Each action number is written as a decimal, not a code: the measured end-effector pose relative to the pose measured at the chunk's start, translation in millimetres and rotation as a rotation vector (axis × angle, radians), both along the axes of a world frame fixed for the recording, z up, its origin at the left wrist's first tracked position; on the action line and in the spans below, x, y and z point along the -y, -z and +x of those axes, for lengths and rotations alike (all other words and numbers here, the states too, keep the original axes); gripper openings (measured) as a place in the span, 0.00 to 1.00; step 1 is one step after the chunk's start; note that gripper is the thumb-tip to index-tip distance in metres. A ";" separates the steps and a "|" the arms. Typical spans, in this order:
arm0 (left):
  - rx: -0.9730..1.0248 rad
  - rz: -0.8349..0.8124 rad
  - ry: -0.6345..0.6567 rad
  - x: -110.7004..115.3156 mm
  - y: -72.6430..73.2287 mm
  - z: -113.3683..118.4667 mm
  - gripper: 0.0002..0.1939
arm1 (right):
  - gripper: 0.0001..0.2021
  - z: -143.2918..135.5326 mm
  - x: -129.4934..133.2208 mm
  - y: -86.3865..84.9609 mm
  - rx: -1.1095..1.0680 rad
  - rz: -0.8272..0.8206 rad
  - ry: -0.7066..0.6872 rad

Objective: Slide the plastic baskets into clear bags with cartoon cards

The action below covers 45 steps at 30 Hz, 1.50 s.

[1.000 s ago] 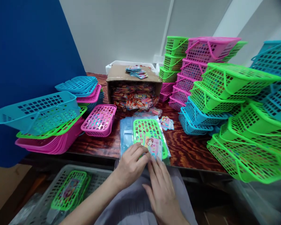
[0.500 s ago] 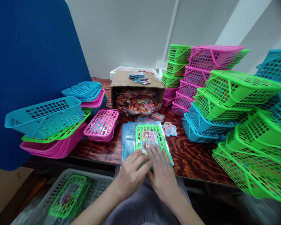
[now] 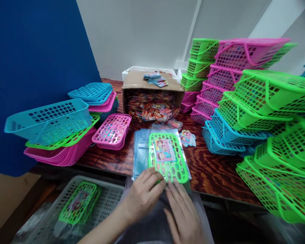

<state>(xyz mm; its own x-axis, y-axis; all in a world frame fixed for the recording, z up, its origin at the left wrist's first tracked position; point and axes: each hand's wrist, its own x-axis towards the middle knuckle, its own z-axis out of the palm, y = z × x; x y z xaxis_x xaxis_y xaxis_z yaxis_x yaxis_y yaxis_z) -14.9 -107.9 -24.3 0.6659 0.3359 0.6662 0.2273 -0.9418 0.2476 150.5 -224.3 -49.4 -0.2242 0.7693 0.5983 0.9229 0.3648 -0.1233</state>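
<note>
In front of me lies a green plastic basket (image 3: pixel 178 166), flat lattice side up, with a printed card (image 3: pixel 165 150) of two cartoon figures on it. It appears to be inside a clear plastic bag (image 3: pixel 185 159), resting on a pile of bluish clear bags (image 3: pixel 140 154). My left hand (image 3: pixel 146 189) is at the near left corner, its fingers curled and closed on the bag's near edge. Just below the basket's near edge is my right hand (image 3: pixel 184 210), fingers stretched out flat over the bag's open end, thumb apart.
Stacked baskets stand at right (image 3: pixel 266 91) and left (image 3: pixel 58 125). A pink basket (image 3: pixel 112 132) sits left of the bags, loose cards (image 3: pixel 188 138) right. Behind is a cardboard box (image 3: pixel 132 81) of small packets. A grey crate (image 3: pixel 108 186) with bagged green baskets is low left.
My right hand has slid off the card and basket towards me, past the near edge. My left hand stays at the near left corner. The view has shifted slightly.
</note>
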 end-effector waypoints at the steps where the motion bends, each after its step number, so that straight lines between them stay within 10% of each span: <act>1: -0.013 -0.014 -0.001 1.6 0.7 -2.5 0.11 | 0.23 4.5 9.8 2.5 -0.052 0.004 -0.028; 8: 0.181 -0.207 -0.240 11.4 13.4 -27.4 0.17 | 0.20 27.5 13.2 14.0 -0.511 -0.091 0.507; 15: 0.122 -0.409 -0.597 30.0 57.1 -16.1 0.43 | 0.14 30.0 -21.8 22.7 -0.493 -0.396 0.614; 22: 0.183 -0.152 -0.427 3.2 63.0 7.8 0.48 | 0.15 28.8 -24.2 22.7 -0.483 -0.414 0.604; 45: 0.291 -0.214 -0.445 -8.3 72.9 17.1 0.46 | 0.16 32.3 -15.5 26.8 -0.542 -0.290 0.528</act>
<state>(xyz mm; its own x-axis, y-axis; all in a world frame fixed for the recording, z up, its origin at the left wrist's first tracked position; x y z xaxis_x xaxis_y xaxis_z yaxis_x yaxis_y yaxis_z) 2.2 -99.6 -97.2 0.2285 0.6895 0.6873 0.4846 -0.6928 0.5340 182.8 -208.8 -76.2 0.4759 0.8339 0.2796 0.7490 -0.2176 -0.6258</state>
